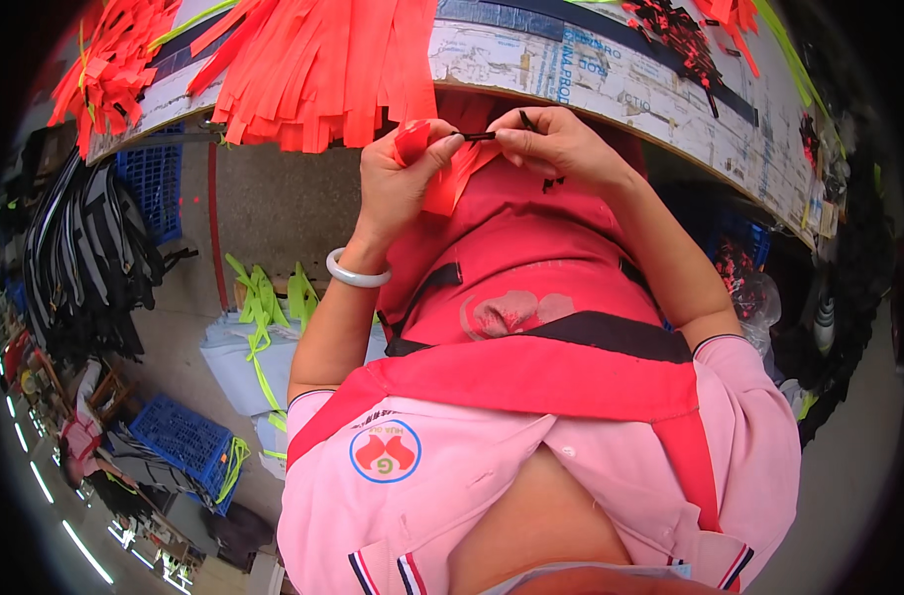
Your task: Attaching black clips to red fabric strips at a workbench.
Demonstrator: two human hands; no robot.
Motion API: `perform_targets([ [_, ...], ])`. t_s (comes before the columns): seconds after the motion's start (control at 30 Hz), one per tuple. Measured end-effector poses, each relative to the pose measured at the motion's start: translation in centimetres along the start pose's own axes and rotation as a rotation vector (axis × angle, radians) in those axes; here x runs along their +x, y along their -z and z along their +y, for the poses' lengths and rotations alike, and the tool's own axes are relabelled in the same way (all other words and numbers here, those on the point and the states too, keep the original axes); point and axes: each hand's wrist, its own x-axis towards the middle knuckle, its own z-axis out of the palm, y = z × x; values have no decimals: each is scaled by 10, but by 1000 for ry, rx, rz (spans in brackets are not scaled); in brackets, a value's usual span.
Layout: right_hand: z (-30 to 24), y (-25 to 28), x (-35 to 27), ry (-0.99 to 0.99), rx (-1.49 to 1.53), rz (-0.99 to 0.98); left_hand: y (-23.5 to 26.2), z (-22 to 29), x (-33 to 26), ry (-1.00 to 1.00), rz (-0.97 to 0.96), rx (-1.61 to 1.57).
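Observation:
In front of my red apron [531,238], just below the table's edge, my two hands are close together. My left hand [397,178] is closed on an orange-red fabric strip [452,183], whose lower part hangs over the apron. A short, thin black piece [480,136], like a cord end or small tube, stretches between the fingertips of both hands. Thumb and fingers of my right hand [561,147] pinch its other end. Another dark bit [527,121] shows by the right fingers; whether it belongs to the same piece, I cannot tell.
Ahead, the worn table [492,74] carries a large bundle of orange-red strips [323,74] and a pile of small black-and-red pieces [675,45]. Black-and-grey straps [85,248] hang at left. Blue crates [179,436] and yellow-green strips [259,297] lie lower left, near another person [83,431].

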Motion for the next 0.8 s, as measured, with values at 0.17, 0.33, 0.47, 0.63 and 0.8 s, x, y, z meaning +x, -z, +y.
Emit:
perform_targets([
  [0.17, 20, -8, 11, 167, 290, 108, -17, 3, -17, -76, -87, 180],
  [0.33, 18, -10, 9, 119, 415, 83, -19, 1, -20, 33, -137, 63],
  [0.47, 12, -3, 5, 154, 482, -10, -11, 5, -12, 178, 25, -194],
  [0.63, 0, -16, -2, 164, 388, -40, -9, 3, -8, 243, -89, -193],
  [0.8, -14, -32, -13, 185, 125, 115, -5, 12, -10, 381, -148, -180],
])
